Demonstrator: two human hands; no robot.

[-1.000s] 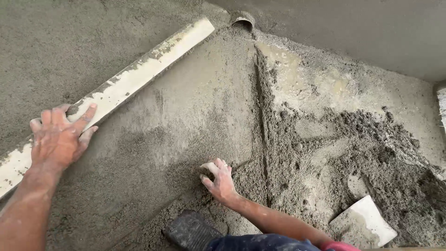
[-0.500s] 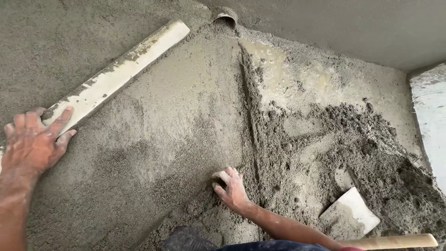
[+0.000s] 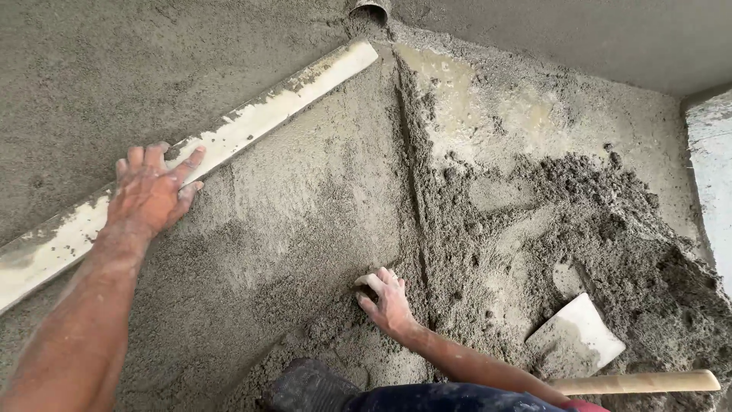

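The left hand [image 3: 152, 191] lies flat on the long pale straight board [image 3: 229, 145], fingers spread open and pressing, not closed around it. The board rests slanted on the smoothed mortar [image 3: 290, 221], its far end near the pipe opening [image 3: 371, 9] at the top. The right hand [image 3: 389, 301] is open too, fingers touching loose mortar beside a narrow groove [image 3: 412, 168].

To level well, I think the board should stay low and flat, with even pressure, and move slowly so it does not dig in.

On the right the mortar pile [image 3: 610, 229] is rough and lumpy. A trowel [image 3: 579, 343] with a wooden handle [image 3: 640, 381] lies there. Grey walls [image 3: 572, 38] close the corner.
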